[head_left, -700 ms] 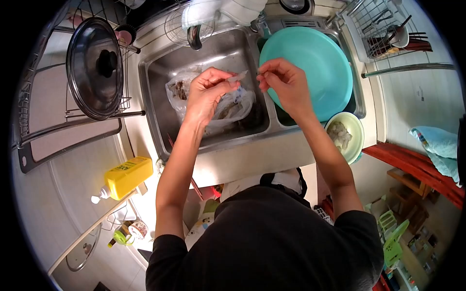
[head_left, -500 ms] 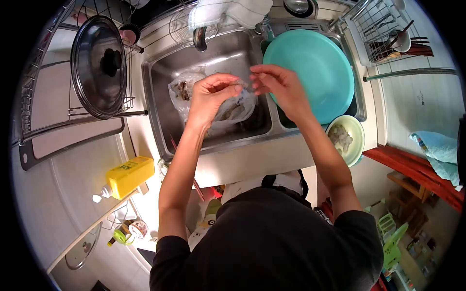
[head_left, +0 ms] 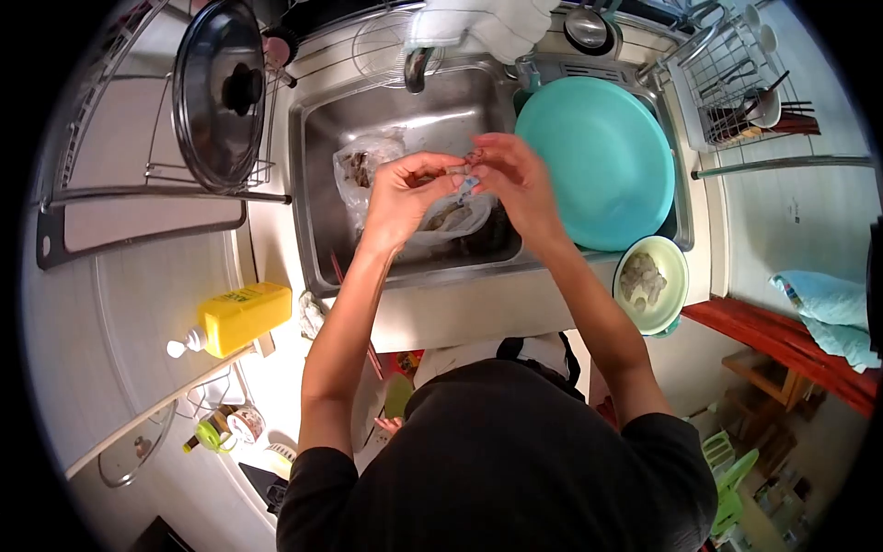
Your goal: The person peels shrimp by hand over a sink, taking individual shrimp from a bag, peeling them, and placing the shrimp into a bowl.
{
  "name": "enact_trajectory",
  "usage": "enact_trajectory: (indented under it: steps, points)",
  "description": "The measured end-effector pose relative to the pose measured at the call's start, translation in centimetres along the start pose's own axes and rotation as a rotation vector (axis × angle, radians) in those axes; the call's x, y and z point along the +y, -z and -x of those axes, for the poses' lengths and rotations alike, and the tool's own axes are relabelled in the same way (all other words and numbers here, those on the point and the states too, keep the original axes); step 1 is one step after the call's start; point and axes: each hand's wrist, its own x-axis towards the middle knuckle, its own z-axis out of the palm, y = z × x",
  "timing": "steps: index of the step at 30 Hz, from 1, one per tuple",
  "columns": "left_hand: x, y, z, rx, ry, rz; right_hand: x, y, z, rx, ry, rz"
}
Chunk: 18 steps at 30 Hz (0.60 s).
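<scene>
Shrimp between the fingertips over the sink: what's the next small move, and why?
Probably finish peeling the shrimp right there, then carry it to the small green bowl. Both the left hand and the right hand pinch it above the plastic bag, which can catch the scraps, and the bowl already holds pale peeled pieces.

A yellow bottle [head_left: 241,317] lies left; a pot lid [head_left: 223,94] leans in a rack.

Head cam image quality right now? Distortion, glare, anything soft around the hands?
Head view: strong fisheye, black vignette at the corners, straight rails bowed. Glare on the sink wall and pan lid. The left hand and right hand meet mid-frame; the small item between them is too blurred to identify.
</scene>
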Motion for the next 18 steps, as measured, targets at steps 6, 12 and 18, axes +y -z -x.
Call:
enact_trajectory:
  steps: [6,12,18]
  points:
    - [2.0,2.4,3.7,0.139,-0.056,-0.224,18.4,2.5,-2.9,-0.377,0.037,0.822]
    - [2.5,3.5,4.6,0.212,-0.11,-0.195,20.1,1.8,0.8,-0.365,-0.152,1.2]
    - [-1.4,5.1,4.4,0.306,0.043,-0.009,3.7,0.3,0.8,-0.141,-0.273,-0.113]
